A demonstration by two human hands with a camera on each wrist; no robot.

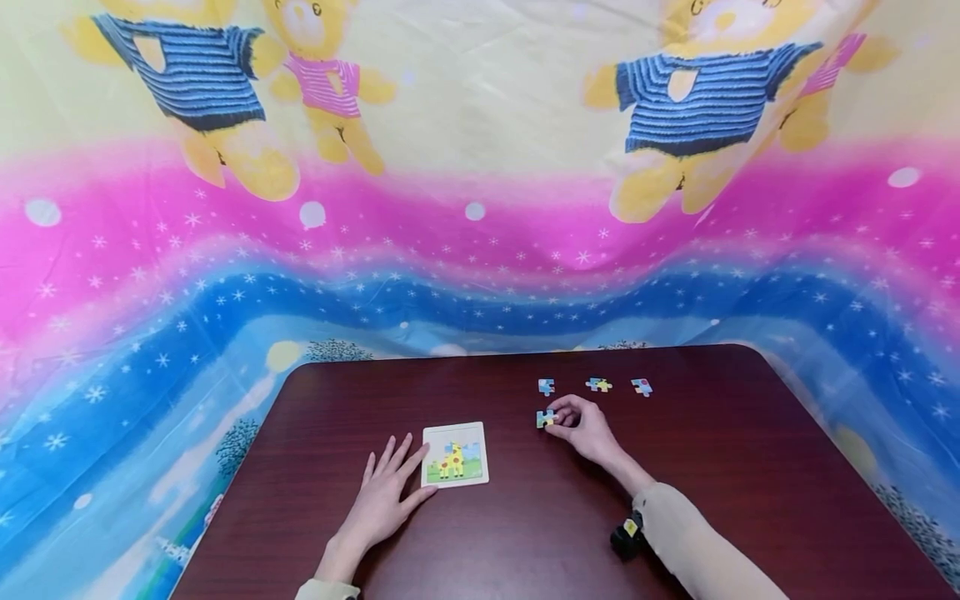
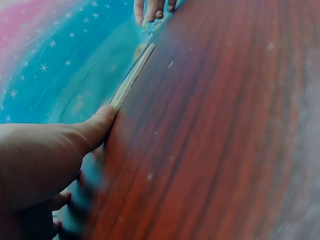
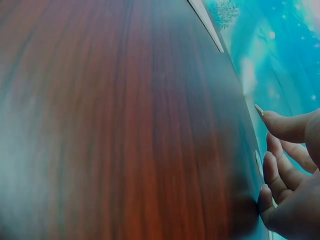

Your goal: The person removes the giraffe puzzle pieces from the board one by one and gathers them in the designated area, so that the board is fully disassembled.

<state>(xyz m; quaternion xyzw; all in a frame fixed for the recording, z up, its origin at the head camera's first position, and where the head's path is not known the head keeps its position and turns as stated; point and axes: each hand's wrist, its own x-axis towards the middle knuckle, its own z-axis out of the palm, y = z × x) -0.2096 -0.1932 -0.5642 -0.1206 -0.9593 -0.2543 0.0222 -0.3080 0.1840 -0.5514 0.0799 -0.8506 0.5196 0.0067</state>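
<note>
A square puzzle board (image 1: 482, 433) with a pale frame and a partly filled giraffe picture lies left of the table's middle. My left hand (image 1: 382, 500) rests at its left side, fingers spread and straight, with index fingertip and thumb tip at the edge. The left wrist view shows that thumb (image 2: 97, 127) against the board's thin side (image 2: 134, 77). To the right of the board, my right hand (image 1: 588, 433) pinches a blue, green and yellow jigsaw piece (image 1: 543, 419) between thumb and fingers. In the right wrist view this piece (image 3: 258, 109) shows edge-on, raised above the tabletop.
Three loose jigsaw pieces lie in a row beyond my right hand: a left one (image 1: 547, 387), a yellow-and-blue one (image 1: 599, 384) and a right one (image 1: 642, 387). The dark wooden table (image 1: 510, 542) ends at a patterned curtain (image 1: 480, 275) behind it.
</note>
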